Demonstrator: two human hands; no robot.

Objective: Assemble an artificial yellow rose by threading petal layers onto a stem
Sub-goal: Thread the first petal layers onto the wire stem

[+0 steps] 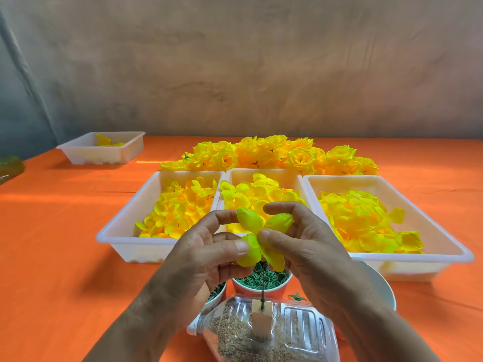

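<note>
An orange cloth (52, 231) is covering the table, with a mottled brown wall (235, 74) rising behind it. Both hands are meeting over the near edge. The left hand (203, 254) is pinching a yellow petal layer (253, 248), its thumb lying on the lower petal and its forefinger touching the upper one. The right hand (305, 246) is gripping the same layer, thumb pressing near its centre and forefinger curling over the far side.

Straight below the fingertips a thin green stem (263, 286) is standing upright, its foot sitting in a clear bottle (261, 327) that is lying on its side, filled with brown grains. Whether the petal layer is already sitting on the stem's tip cannot be told. Just under the fingers, behind the stem, a cup (236, 288) is holding green rings (277, 279).

Beyond the fingertips three white trays are lying side by side, left (122, 226), middle (264, 173) and right (444, 236), each holding loose yellow petals. Farther past them finished roses (274, 152) are lying in a heap. Well off to the left of the fingers a smaller tray (86, 152) is sitting alone.
</note>
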